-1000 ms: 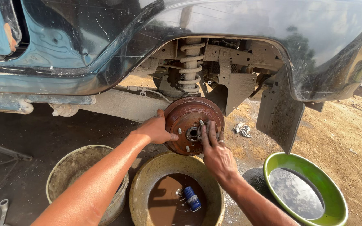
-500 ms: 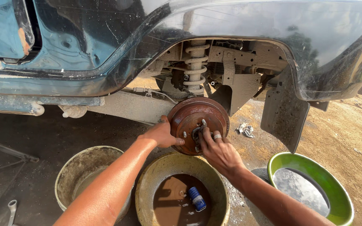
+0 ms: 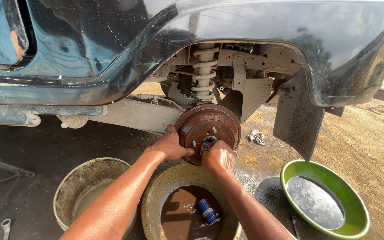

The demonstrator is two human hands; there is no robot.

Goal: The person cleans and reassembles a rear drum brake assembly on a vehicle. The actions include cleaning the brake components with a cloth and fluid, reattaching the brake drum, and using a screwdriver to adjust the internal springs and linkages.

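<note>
Outdoors on packed dirt and a damp dark patch of ground, with a dark blue-green car body (image 3: 112, 49) overhead and the wheel off, so the arch is wide open and the coil spring (image 3: 204, 71) and mud flap (image 3: 296, 118) are in plain sight. Only the head view here, looking straight down the forearms. The rusty brake drum (image 3: 208, 131) sits on the hub at the middle of the arch, studs poking out. The left hand (image 3: 170, 146) grips the drum's left rim, fingers wrapped around the edge, looks like it's there to keep the drum from turning. The right hand (image 3: 219, 158) is bunched over the hub centre, fingers curled tight on something small; can't really tell what, the knuckles hide it. Right below sits a yellowish basin (image 3: 156, 200) of brown liquid with a blue cylindrical part (image 3: 207, 211) in it, handy for catching drips. A grey bucket (image 3: 67, 191) stands to its left, a green bowl (image 3: 356, 213) of water to the right, and a wrench (image 3: 5, 226) lies at the bottom left.
</note>
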